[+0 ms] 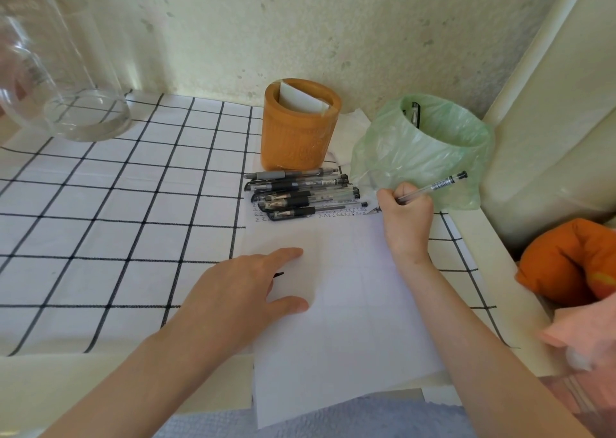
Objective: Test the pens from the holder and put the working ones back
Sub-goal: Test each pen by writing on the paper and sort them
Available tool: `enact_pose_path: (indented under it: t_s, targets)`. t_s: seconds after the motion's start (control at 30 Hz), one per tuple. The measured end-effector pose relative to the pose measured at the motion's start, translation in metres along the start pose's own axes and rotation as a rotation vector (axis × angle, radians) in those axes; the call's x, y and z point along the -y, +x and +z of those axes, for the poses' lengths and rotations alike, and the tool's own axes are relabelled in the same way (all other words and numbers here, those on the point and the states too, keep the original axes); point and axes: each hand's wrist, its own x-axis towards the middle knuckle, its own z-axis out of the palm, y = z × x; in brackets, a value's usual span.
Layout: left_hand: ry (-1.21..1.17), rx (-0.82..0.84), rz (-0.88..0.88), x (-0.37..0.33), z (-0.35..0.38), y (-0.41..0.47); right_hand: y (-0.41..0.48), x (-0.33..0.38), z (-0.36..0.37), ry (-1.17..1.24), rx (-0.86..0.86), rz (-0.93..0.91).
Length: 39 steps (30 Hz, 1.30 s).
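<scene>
Testing a gel pen on paper

Gripping a clear gel pen in my right hand, fingers clenched round the barrel, tip down at the far edge of the white sheet. Left hand lies flat and released, pinning the sheet's left side. Pile of black gel pens sits across the sheet's far end, just before the orange pen holder on the checked worktop. Green-bagged bin stands right of the holder.
</scene>
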Motion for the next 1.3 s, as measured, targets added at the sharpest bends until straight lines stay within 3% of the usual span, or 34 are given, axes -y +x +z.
enact_pose_path:
  t_s: [0.2, 0.33, 0.53, 0.73, 0.83, 0.97, 1.1, 1.3]
  targets:
    - [-0.003, -0.007, 0.0, 0.001, 0.0, 0.0, 0.0, 0.001, 0.0, 0.009, 0.015, 0.038]
    - [-0.016, -0.009, -0.008, 0.0, -0.001, -0.001, 0.004, 0.002, -0.007, 0.14, -0.004, 0.13]
    - [-0.01, 0.008, -0.015, -0.001, -0.001, -0.001, -0.003, 0.014, -0.009, 0.126, 0.057, 0.043]
    - [-0.033, 0.024, -0.023, -0.002, -0.003, -0.002, -0.012, 0.025, -0.004, 0.198, 0.074, 0.161]
    - [-0.153, -0.001, -0.025, -0.001, -0.004, -0.002, -0.018, 0.046, -0.01, 0.324, 0.112, 0.168]
    - [-0.504, -0.13, -0.013, 0.001, -0.011, 0.0, -0.029, 0.065, -0.024, 0.427, 0.229, 0.196]
    - [-0.638, -0.169, 0.028, 0.0, -0.015, 0.002, -0.037, 0.071, -0.029, 0.535, 0.416, 0.298]
    - [-0.718, -0.219, 0.057, -0.004, -0.016, 0.0, -0.047, 0.077, -0.02, 0.521, 0.517, 0.298]
